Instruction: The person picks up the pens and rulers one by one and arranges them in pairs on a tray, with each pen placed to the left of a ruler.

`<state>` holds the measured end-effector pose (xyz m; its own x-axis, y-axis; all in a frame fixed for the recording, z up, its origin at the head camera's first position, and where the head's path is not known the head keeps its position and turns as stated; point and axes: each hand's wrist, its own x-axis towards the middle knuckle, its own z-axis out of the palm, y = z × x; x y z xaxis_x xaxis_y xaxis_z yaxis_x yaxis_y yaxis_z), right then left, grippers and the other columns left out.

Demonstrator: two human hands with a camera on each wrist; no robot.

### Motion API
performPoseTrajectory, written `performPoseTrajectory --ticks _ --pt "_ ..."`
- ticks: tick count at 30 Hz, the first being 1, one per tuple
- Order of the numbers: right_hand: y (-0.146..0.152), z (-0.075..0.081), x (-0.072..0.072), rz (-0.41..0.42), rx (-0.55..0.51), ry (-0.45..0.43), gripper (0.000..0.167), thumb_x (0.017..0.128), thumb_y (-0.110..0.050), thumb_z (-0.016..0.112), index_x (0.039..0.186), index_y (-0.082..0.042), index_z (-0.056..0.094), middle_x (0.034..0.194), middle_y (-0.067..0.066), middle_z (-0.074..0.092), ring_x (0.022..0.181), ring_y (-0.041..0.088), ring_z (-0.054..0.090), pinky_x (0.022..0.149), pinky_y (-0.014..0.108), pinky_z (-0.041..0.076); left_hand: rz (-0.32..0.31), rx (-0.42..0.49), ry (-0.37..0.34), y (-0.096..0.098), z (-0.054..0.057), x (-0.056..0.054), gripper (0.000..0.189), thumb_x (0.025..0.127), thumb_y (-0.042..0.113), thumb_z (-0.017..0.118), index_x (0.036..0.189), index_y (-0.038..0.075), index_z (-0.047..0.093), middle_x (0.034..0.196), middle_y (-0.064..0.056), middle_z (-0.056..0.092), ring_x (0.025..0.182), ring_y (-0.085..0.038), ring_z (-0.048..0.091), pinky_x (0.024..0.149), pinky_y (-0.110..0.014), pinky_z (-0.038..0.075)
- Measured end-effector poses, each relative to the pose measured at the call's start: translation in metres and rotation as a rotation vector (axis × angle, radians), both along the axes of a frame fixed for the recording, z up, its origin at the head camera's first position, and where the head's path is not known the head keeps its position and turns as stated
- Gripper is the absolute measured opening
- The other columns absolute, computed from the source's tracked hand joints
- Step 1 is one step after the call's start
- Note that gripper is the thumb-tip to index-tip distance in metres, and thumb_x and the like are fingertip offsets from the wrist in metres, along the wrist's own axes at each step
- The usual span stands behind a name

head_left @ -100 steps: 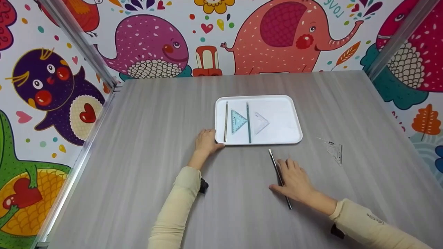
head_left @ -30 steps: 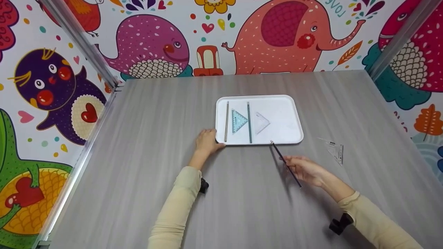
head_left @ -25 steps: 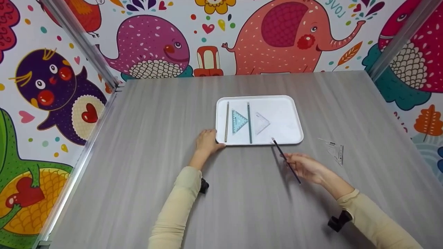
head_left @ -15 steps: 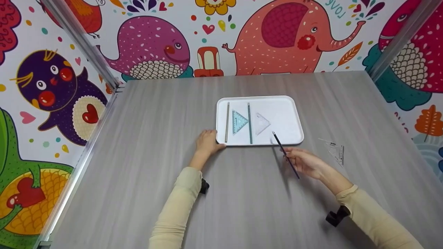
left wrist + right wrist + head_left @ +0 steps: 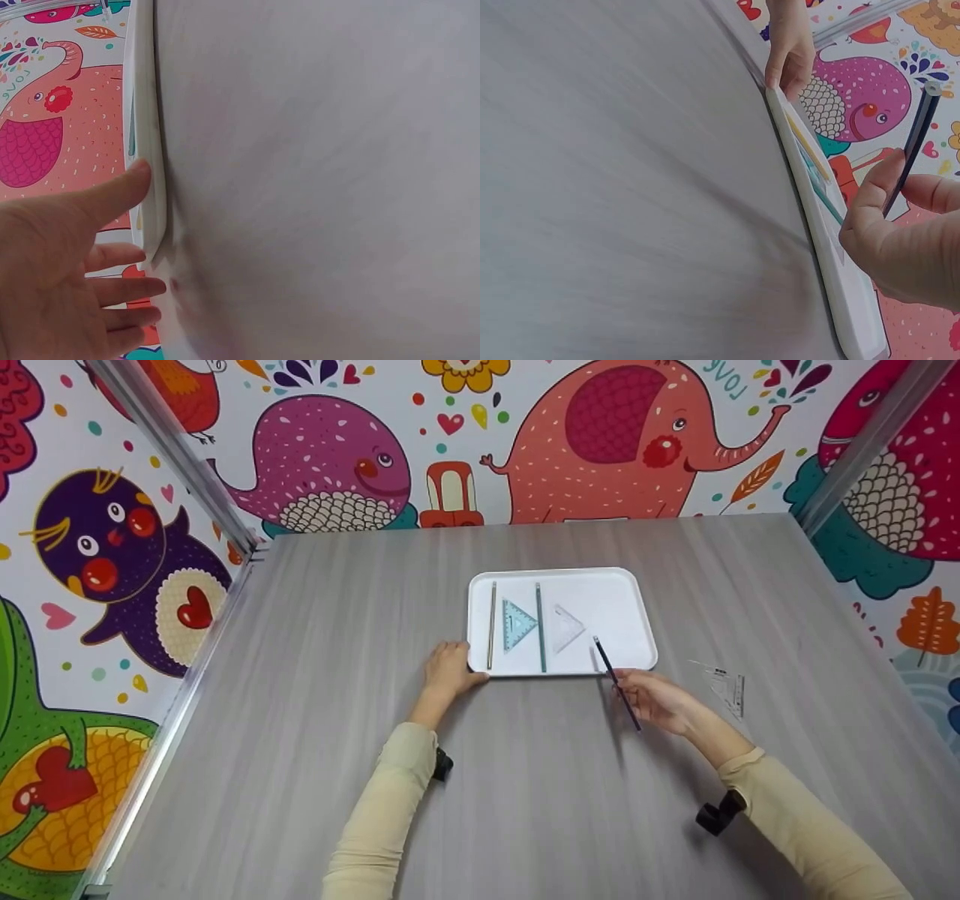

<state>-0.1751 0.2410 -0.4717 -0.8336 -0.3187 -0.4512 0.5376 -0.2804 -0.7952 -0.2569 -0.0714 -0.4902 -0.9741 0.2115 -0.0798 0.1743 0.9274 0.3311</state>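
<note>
A white tray (image 5: pixel 615 622) lies on the table, holding a gold pencil (image 5: pixel 492 625), a blue set square (image 5: pixel 517 625), a green pencil (image 5: pixel 541 628) and a clear set square (image 5: pixel 568 628). My left hand (image 5: pixel 445 670) rests against the tray's near left corner; in the left wrist view its thumb (image 5: pixel 124 196) touches the rim while the fingers are fairly straight. Between thumb and fingers my right hand (image 5: pixel 651 699) pinches a dark pencil (image 5: pixel 616 681), raised and tilted, its far end over the tray's near right part. The right wrist view shows this pencil (image 5: pixel 919 139) clear of the tray.
Another clear set square (image 5: pixel 726 688) lies on the grey table (image 5: pixel 337 622), right of the tray. Cartoon-printed walls stand behind and at both sides, with metal posts (image 5: pixel 172 457) at the corners. Black wrist cameras (image 5: pixel 721 812) hang under the sleeves.
My right hand has picked the dark pencil up off the table and moved it forward, its far end now over the tray. The left hand stays at the tray's corner.
</note>
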Motion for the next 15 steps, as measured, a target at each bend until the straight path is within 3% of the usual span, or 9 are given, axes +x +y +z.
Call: performPoseTrajectory --ticks 15 --pt "0.0 -0.004 -0.024 -0.047 -0.005 -0.046 0.026 0.092 0.0 0.037 0.089 -0.011 0.06 0.068 -0.004 0.059 0.059 0.004 0.052 0.053 0.016 0.043 0.005 -0.028 0.001 0.001 0.001 0.002 0.059 0.075 0.039 0.072 0.119 0.002 0.055 0.12 -0.016 0.056 0.12 -0.03 0.044 0.101 -0.037 0.035"
